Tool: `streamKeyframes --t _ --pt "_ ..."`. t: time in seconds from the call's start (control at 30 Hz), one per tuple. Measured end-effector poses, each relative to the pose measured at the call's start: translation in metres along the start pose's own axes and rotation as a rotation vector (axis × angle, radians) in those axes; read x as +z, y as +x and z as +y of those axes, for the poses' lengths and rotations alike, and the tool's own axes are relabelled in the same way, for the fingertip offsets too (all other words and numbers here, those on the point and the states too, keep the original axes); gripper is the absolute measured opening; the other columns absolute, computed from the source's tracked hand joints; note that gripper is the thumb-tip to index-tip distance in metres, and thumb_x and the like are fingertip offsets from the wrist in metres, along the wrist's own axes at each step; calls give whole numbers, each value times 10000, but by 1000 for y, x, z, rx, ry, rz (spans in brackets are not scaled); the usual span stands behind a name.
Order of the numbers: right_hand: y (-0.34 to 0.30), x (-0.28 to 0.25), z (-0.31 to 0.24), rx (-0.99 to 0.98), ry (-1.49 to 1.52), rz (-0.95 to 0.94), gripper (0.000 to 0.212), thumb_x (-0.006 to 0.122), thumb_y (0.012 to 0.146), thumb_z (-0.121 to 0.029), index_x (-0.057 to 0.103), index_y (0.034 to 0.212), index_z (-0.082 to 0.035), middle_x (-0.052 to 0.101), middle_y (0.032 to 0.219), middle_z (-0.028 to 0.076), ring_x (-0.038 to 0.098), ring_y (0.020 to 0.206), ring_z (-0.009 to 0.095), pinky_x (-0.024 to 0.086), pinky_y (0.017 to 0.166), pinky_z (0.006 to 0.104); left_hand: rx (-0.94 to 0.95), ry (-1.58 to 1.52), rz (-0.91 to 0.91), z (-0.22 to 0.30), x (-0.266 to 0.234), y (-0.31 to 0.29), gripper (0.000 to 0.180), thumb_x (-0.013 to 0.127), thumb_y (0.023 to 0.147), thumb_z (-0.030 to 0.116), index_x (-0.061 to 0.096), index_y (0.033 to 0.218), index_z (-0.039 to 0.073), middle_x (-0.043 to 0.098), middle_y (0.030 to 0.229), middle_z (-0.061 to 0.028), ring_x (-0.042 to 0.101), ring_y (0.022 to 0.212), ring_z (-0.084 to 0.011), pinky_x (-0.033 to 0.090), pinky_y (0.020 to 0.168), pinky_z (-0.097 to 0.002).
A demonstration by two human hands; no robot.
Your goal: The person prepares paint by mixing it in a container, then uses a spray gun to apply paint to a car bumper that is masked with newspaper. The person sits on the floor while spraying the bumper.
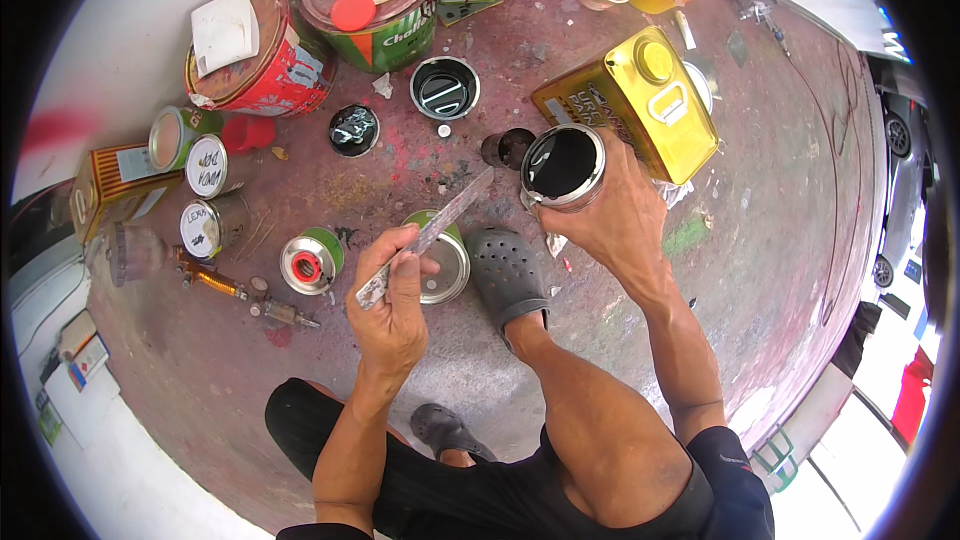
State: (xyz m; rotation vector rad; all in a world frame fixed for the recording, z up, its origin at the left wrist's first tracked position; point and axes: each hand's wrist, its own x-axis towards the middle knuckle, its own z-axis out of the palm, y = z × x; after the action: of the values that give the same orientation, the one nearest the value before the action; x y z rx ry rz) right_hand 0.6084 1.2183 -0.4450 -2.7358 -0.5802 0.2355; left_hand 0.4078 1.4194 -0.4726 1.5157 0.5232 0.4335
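My left hand (392, 310) is closed round the lower part of a flat, paint-stained stirring stick (458, 206), which slants up to the right. Its tip is just left of a round can of black paint (560, 162), apart from it. My right hand (622, 208) grips that open can from the right side, and glossy black shows up to near the rim. Behind the stick's tip, a small dark cup (508, 148) is on the floor. A green-labelled tin (445, 270) is partly hidden by my left hand.
A yellow rectangular tin (640, 100) stands beyond my right hand. Farther off are an open black-paint can (445, 88), a black-smeared lid (354, 130), a red bucket (290, 65) and a green pail (385, 40). A spray gun (215, 278) lies left; my clog (508, 275) is between my arms.
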Motion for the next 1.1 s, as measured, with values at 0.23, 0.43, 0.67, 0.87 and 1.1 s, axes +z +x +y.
streamKeyframes --t 0.23,0.43,0.67,0.87,1.1 --pt "2 -1 0 -8 -17 1 1035 966 606 -409 543 1474 -36 683 1269 203 683 1159 431 579 967 528 1 9 -3 2 0 -1 313 542 1189 186 624 1399 -32 729 1090 -103 723 920 -139 565 843 -299" --pt "2 -2 -5 -3 -29 -7 1030 966 609 -407 541 1476 -50 681 1280 203 684 1157 433 578 963 533 -17 -49 -27 -1 -5 -3 285 574 1170 141 646 1397 -16 698 1324 -144 732 952 -137 570 849 -271" --pt "3 -4 -7 -3 -52 -14 1031 964 600 -410 544 1472 -55 686 1274 199 686 1157 433 586 949 538 5 -60 -18 -2 -7 -4 281 576 1168 136 649 1394 -15 691 1326 -144 732 953 -137 572 853 -275" --pt "4 -7 -11 -3 -82 -15 1025 962 599 -407 549 1469 -55 690 1262 197 689 1146 429 592 941 532 -9 -42 -20 -3 -9 -6 279 583 1166 139 655 1388 -15 693 1303 -134 735 953 -136 572 851 -274" --pt "1 -6 -8 17 -37 -20 1056 977 621 -418 541 1503 -34 696 1344 192 690 1236 398 570 1030 487 -14 -22 -8 3 -7 -6 311 560 1184 192 631 1395 -25 713 1176 -102 733 927 -145 577 842 -287"
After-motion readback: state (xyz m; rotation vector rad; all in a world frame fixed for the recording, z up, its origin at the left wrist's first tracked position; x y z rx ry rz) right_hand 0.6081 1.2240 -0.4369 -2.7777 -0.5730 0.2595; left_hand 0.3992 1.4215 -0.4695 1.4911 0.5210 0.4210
